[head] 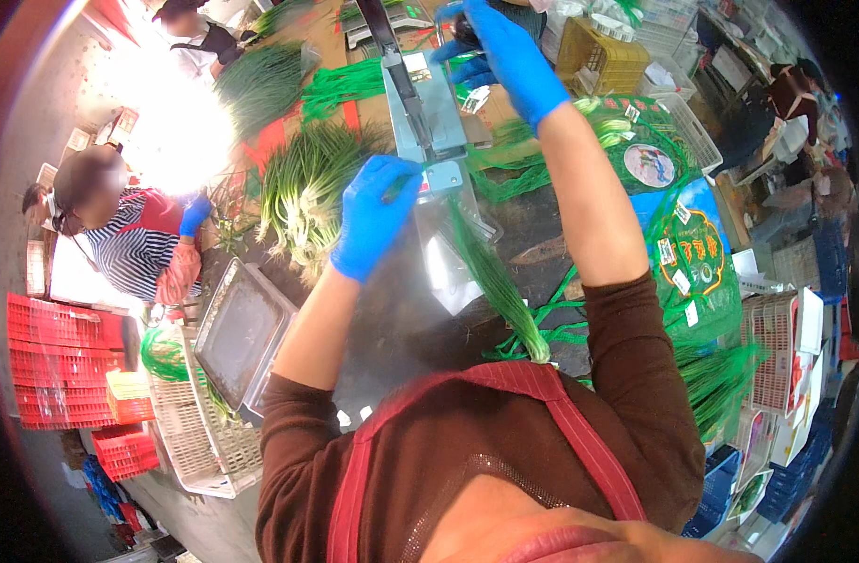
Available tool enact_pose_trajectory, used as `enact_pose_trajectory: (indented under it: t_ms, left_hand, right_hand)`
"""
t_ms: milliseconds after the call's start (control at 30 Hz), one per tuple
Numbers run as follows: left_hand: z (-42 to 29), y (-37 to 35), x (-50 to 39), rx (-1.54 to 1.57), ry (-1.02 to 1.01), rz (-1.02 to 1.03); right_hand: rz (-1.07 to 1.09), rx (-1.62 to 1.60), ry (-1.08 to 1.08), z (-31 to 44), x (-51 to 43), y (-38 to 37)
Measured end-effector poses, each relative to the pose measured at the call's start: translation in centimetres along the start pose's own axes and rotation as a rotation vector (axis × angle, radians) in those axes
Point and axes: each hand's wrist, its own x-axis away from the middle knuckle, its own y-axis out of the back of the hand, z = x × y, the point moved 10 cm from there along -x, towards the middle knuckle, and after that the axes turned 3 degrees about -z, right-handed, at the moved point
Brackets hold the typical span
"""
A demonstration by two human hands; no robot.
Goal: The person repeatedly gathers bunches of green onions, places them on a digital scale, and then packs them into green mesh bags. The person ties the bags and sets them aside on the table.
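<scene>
A blue-grey bench press machine [422, 105] with a long dark arm stands in front of me. My right hand [503, 67], in a blue glove, is around the round black knob [464, 32] at its far right. My left hand [378, 211], also gloved, has its fingers bent against the left of the machine's front end; whether they pinch anything is hidden. From that front end a bunch of scallions [496, 281] in green netting slants towards my chest, white ends nearest me. Beneath it lies a clear plastic sheet [443, 260].
Loose scallions [302, 190] lie left of the machine, with green net sleeves [345, 84] beyond. Tagged green netting and a printed green sack [689, 253] are on the right. A scale [243, 338] and white crate [197, 415] stand left, near a gloved co-worker [141, 225].
</scene>
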Motion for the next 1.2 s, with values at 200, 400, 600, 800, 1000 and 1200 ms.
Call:
enact_pose_trajectory:
  t_ms: [200,400,600,800,1000,1200]
  left_hand:
    - [0.8,0.0,0.3,0.071,0.055,-0.013]
    - [0.9,-0.5,0.4,0.072,0.015,-0.011]
    - [0.7,0.3,0.5,0.007,-0.030,-0.028]
    - [0.9,0.6,1.2,-0.021,-0.017,-0.091]
    - [2.1,-0.7,1.2,0.064,0.164,-0.046]
    - [1.5,-1.3,1.0,-0.030,0.182,-0.003]
  right_hand:
    - [-0.046,-0.193,-0.049,-6.2,18.2,1.4]
    - [0.223,0.083,-0.119,-10.3,28.1,4.7]
    - [0.036,0.024,0.200,-0.6,14.9,1.4]
    - [0.253,0.961,-0.309,-14.2,23.8,1.5]
    - [-0.239,0.517,-0.284,-6.8,29.5,16.2]
    - [-1.021,0.660,-0.306,10.3,42.4,40.9]
